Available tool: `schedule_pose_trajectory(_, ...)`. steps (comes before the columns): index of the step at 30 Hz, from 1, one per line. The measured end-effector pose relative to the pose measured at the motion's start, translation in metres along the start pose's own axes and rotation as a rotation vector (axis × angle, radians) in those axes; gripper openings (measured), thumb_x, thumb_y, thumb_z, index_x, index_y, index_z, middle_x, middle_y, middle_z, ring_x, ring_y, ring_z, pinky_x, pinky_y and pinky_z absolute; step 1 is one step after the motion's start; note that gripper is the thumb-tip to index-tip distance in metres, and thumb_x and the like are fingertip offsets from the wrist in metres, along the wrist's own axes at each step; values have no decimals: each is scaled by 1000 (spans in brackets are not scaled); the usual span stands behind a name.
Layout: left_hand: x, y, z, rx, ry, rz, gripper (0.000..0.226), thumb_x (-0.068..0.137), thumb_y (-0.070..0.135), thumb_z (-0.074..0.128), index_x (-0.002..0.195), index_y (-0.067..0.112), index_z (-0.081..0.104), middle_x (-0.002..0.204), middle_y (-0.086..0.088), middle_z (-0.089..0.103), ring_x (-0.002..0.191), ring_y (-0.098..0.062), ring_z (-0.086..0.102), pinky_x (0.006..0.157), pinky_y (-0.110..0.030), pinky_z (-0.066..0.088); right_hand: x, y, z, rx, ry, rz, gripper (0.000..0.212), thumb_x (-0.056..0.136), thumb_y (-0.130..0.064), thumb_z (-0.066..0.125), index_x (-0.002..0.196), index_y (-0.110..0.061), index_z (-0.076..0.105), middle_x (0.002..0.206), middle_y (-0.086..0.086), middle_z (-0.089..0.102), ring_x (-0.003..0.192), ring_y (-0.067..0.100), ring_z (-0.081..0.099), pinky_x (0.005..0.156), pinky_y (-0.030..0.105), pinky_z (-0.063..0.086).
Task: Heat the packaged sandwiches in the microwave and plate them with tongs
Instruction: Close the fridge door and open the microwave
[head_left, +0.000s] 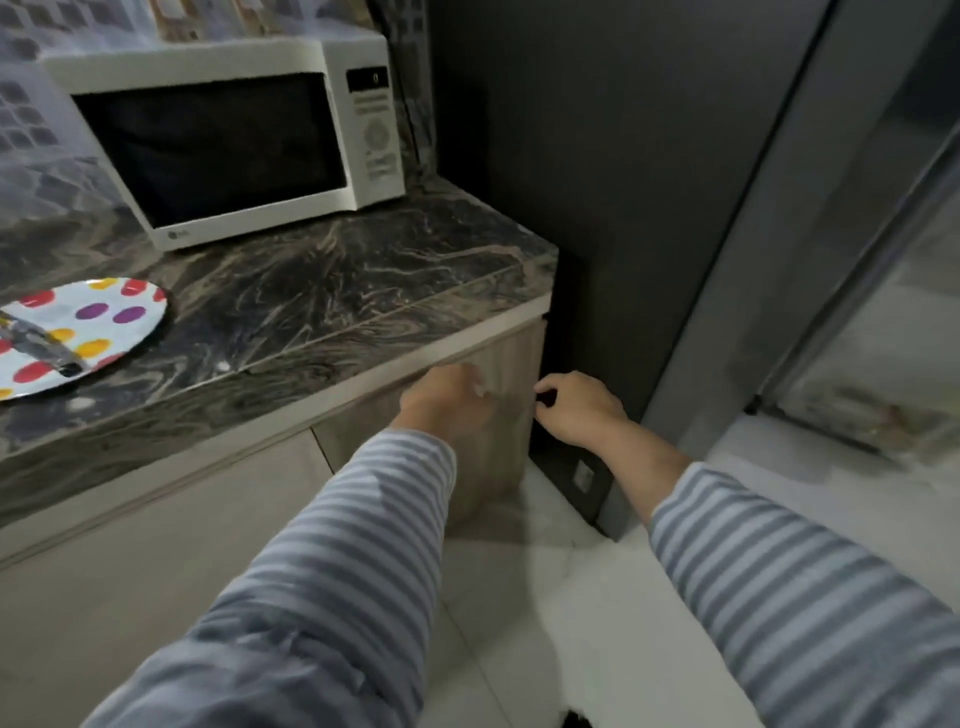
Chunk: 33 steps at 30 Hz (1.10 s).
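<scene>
Fridge (727, 208) at right, door apparently ajar — sandwiches not in view, probably inside. Worktop (337, 291) carries the shut microwave (234, 140) and a dotted plate (104, 317) with what look like tongs (41, 343) lying on it. Best to swing the door wide before reaching. Left hand (447, 400) loosely open, empty, by the cabinet front. Right hand (576, 410) curled, nothing visibly held.

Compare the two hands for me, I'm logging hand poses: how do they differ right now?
The left hand lies against the wooden cabinet front below the counter edge, and looks blurred. The right hand is curled and sharper, at the dark gap beside the cabinet. Both wear striped sleeves, and neither visibly holds anything.
</scene>
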<state>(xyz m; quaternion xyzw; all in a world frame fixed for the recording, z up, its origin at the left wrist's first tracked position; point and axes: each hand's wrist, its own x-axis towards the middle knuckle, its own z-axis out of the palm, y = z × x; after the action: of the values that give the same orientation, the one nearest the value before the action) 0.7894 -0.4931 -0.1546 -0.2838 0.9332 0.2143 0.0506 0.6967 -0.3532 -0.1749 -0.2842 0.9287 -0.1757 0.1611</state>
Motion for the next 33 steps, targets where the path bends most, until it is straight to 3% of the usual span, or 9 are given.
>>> schedule_pose_trajectory(13,-9,194,93,1,-163,332,35,91,41,52,123,27,56,122,2,59,110,-20,55,93,-37,47,-84,185,-61,24,172,300,38,92,-33,51,129,-25,56,135,7,54,122,29,50,98,37,45)
schedule_pose_trajectory(20,20,349,156,20,-295,475,37,89,39,52,124,28,56,135,3,53,120,-23,52,102,-35,43,-98,337,-113,45,229,508,41,91,-38,52,130,-28,54,135,7,51,124,30,48,101,43,43)
schedule_pose_trajectory(25,39,474,209,-20,-328,565,33,82,42,53,112,32,60,125,4,59,111,-21,57,98,-35,46,-104,450,-165,72,278,617,40,91,-37,51,130,-27,55,135,7,51,125,29,47,101,42,42)
schedule_pose_trajectory(33,77,646,269,98,-361,739,38,87,40,49,122,30,57,134,4,55,121,-21,51,100,-36,43,-107,598,-237,109,364,748,39,90,-37,51,127,-27,57,131,8,55,122,29,50,98,40,44)
